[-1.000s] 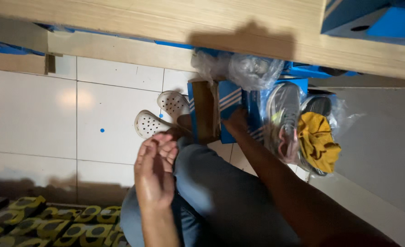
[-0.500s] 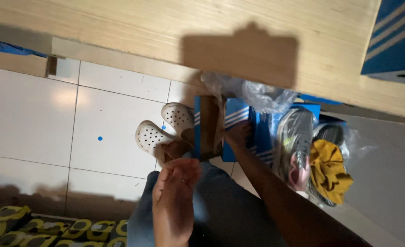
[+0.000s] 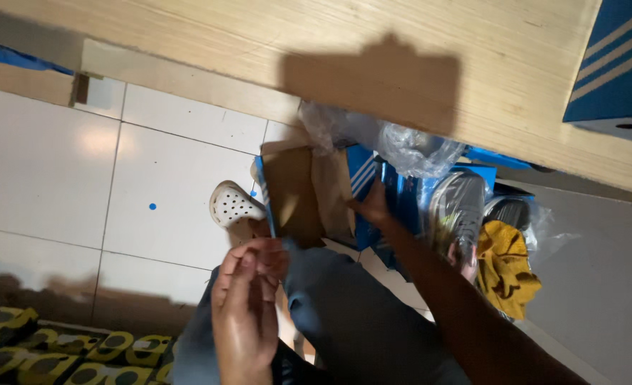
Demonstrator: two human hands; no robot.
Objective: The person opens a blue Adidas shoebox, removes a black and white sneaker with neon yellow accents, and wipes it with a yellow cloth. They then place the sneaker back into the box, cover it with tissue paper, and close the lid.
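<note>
Since the earlier frame our right hand (image 3: 374, 207) has tipped the open shoebox (image 3: 294, 196) further up, hiding one white perforated clog (image 3: 234, 207). Its fingers grip the box's inner edge, on the tiled floor (image 3: 66, 171) under the wooden shelf (image 3: 209, 50). Left hand (image 3: 248, 306) hovers, fingers loosely curled, empty.

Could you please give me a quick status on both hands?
Right hand reaching into open shoe box. Left hand raised near knee, holding nothing. White clog beside box.
</note>
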